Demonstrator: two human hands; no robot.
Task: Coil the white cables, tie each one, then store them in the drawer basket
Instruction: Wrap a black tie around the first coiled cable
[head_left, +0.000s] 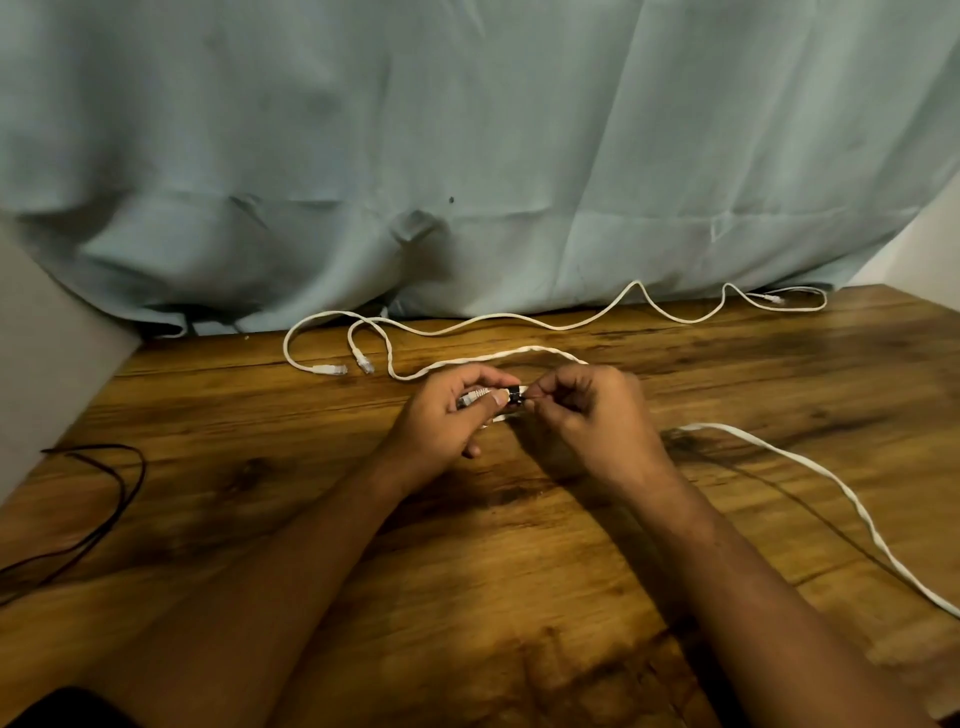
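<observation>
Both hands, left (441, 415) and right (587, 410), grip closed, pinch a white cable (810, 462) and its black tie (516, 395).

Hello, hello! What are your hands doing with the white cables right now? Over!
Both hands, left hand and right hand, pinching one white cable end and black tie. Other white cable uncoiled behind. Nothing blocking.

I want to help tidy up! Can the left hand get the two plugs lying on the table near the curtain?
Probably yes. The two plugs lie in the open just beyond the left hand, with nothing between, but that hand is now busy holding a cable end.
</observation>
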